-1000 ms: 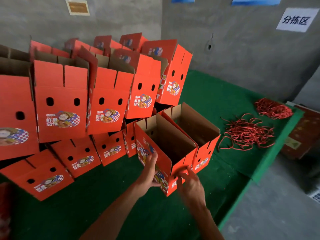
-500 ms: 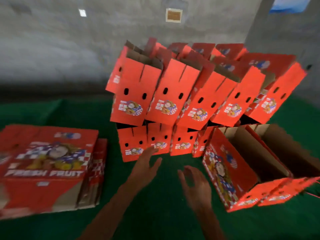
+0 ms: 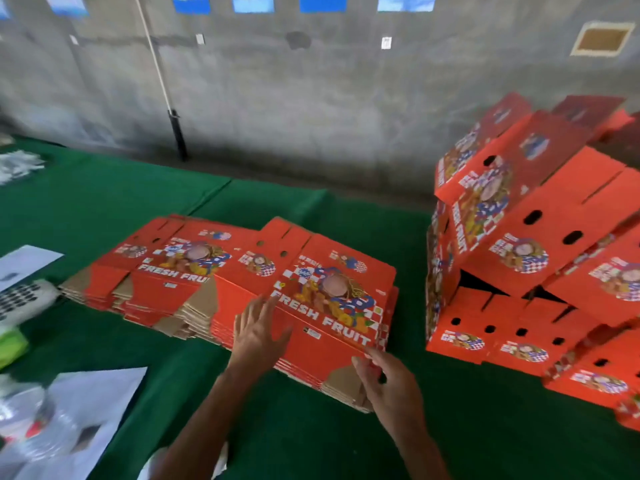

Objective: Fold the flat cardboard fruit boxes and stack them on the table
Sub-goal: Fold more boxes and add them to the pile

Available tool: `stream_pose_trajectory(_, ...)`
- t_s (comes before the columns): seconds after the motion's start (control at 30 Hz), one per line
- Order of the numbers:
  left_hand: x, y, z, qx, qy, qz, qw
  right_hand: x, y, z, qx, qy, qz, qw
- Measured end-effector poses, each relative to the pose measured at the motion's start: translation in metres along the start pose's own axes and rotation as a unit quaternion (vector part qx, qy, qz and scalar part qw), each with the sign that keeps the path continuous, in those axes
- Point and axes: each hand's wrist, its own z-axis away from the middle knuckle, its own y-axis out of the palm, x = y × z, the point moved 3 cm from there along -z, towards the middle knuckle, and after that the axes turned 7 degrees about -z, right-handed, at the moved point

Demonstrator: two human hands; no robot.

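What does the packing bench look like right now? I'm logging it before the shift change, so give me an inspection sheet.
Surface: table under green cloth.
Job's things: two flat box stacks side by side; folded boxes piled at right.
Clutter: white paper, clear plastic, both at left.
Hands: left hand lies flat on the near stack; right hand pinches the top flat's corner.
Cables: nothing seen.
Surroundings: grey concrete wall, pole leaning on it.

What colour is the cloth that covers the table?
Dark green cloth, seen best in the head view, the only one.
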Motion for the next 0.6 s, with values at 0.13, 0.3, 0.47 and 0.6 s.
stream_pose_trajectory(0.13,0.057,-0.001,-0.013,0.073,-0.028,-0.101,0.992,0.008,0.044,-0.023,0.045,-0.036,0.138,0.989)
stream_pose_trajectory(0.3,0.076,0.012,-0.013,0.109,0.002,-0.171,0.979,0.001,0.067,-0.031,0.07,0.004,0.189,0.979)
stream_pose_trajectory(0.47,0.091,0.003,-0.014,0.064,0.008,-0.155,0.986,-0.008,0.063,-0.021,-0.005,0.146,0.083,0.986)
stream_pose_trajectory(0.6,0.115,-0.02,-0.02,-0.041,-0.004,-0.104,0.994,-0.005,0.065,-0.009,0.0,0.195,0.056,0.979)
